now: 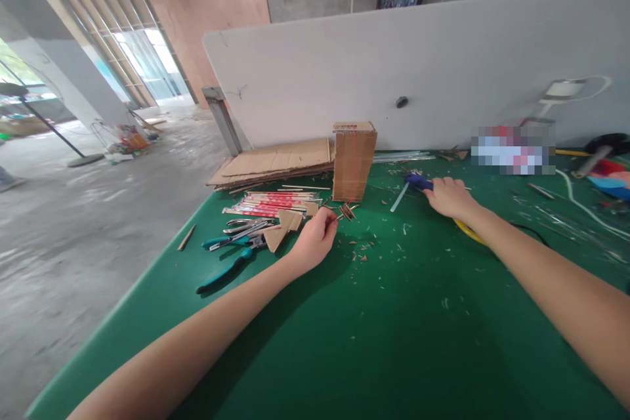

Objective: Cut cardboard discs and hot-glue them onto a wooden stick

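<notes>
My left hand (315, 236) rests on the green table (374, 341), fingers curled in a pinch on a small brown cardboard piece (346, 211) near the foot of an upright cardboard box (353, 161). My right hand (447, 197) lies further right, closed over a blue-handled tool (417, 180) that has a clear stick (399, 197) poking out toward the left. A yellow cable (467, 231) runs under my right wrist.
Left of my left hand lie teal-handled pliers (226, 269), scissors, cardboard cut-outs (283, 226) and wrapped chopsticks (275, 203). Flat cardboard sheets (275, 161) are stacked behind. A white partition (443, 65) backs the table. Scraps litter the mat; cables and tools sit far right.
</notes>
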The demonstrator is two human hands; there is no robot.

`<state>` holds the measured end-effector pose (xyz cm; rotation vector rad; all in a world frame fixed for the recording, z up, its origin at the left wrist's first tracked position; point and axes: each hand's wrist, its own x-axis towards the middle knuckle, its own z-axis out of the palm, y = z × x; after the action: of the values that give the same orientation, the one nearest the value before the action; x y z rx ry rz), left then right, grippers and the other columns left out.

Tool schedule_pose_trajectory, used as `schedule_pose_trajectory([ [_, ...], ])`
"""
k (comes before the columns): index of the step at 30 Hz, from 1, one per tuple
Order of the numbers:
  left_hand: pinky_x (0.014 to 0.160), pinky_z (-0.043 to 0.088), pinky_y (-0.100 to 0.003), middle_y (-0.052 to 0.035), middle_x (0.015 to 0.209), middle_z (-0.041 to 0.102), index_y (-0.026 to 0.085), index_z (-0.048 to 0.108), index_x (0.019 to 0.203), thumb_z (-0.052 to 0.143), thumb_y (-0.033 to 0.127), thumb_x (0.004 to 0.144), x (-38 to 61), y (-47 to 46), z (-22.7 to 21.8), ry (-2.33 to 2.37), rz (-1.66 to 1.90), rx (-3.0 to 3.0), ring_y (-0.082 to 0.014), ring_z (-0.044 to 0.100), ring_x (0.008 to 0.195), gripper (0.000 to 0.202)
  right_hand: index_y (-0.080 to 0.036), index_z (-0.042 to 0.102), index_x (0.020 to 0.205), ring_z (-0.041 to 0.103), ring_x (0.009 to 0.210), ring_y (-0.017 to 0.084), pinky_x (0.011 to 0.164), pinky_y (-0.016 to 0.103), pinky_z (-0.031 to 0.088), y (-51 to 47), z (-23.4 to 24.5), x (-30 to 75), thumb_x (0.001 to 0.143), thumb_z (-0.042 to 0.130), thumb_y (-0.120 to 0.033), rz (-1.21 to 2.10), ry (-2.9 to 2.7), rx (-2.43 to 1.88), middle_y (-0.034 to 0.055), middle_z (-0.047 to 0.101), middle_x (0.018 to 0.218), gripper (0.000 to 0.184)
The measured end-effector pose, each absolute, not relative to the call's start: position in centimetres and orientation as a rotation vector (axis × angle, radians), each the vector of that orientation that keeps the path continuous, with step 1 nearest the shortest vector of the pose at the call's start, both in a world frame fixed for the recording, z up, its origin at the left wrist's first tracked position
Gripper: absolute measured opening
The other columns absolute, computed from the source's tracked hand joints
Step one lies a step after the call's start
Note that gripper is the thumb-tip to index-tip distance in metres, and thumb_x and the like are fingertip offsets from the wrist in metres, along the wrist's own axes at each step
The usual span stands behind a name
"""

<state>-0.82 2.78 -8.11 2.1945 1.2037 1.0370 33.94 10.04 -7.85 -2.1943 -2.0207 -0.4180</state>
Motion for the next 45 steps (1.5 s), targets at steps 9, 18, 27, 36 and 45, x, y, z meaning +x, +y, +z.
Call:
schedule_pose_trajectory([
  [9,0.059,0.039,-0.024,0.0005,0.070,0.054,0.019,0.046,0.085,0.041,0.022,0.087,-0.9,2.8,-8.0,1.206,1.025,2.223,-0.0133,0.051,0.064,0.006,-0.003,0.056,0.099,0.056,0.090,0.036,0.071,0.042,0.043,9.3,-4.6,31.2,0.073,0.050,-0.018,-0.601,-2.082,-2.126,0.0254,0.057,0.098,0.031],
  [18,0.060,0.038,-0.025,-0.0001,0.072,0.058,0.020,0.049,0.087,0.042,0.022,0.086,-0.8,2.9,-8.2,1.281,0.989,2.228,-0.0141,0.054,0.065,0.008,-0.009,0.046,0.118,0.060,0.077,0.030,0.061,0.037,0.045,2.9,-5.8,28.9,0.075,0.055,-0.028,-0.601,-1.936,-1.856,0.0194,0.055,0.104,0.048],
  [27,0.057,0.037,-0.024,0.0004,0.073,0.059,0.021,0.049,0.088,0.042,0.021,0.085,-1.0,3.1,-8.6,1.364,1.015,2.225,-0.0142,0.055,0.064,0.007,-0.026,0.052,0.111,0.064,0.075,0.022,0.064,0.031,0.049,-2.3,-8.3,24.3,0.083,0.050,-0.026,0.234,-2.163,-1.282,0.0049,0.065,0.090,0.028],
  [36,0.058,0.039,-0.024,0.0000,0.074,0.060,0.020,0.049,0.085,0.044,0.022,0.084,-0.9,3.0,-8.4,1.357,1.060,2.184,-0.0136,0.055,0.064,0.005,-0.020,0.055,0.100,0.063,0.059,0.021,0.052,0.028,0.040,-3.5,-7.5,22.8,0.087,0.046,-0.032,0.127,-2.384,-1.318,0.0041,0.068,0.072,0.020],
  [45,0.058,0.038,-0.024,0.0008,0.073,0.059,0.021,0.049,0.084,0.046,0.022,0.083,-1.0,2.8,-8.5,1.352,1.053,2.182,-0.0132,0.054,0.064,0.004,-0.018,0.054,0.101,0.066,0.065,0.022,0.054,0.027,0.039,-3.5,-7.9,22.7,0.086,0.050,-0.029,0.006,-2.460,-1.315,0.0066,0.071,0.078,0.020],
])
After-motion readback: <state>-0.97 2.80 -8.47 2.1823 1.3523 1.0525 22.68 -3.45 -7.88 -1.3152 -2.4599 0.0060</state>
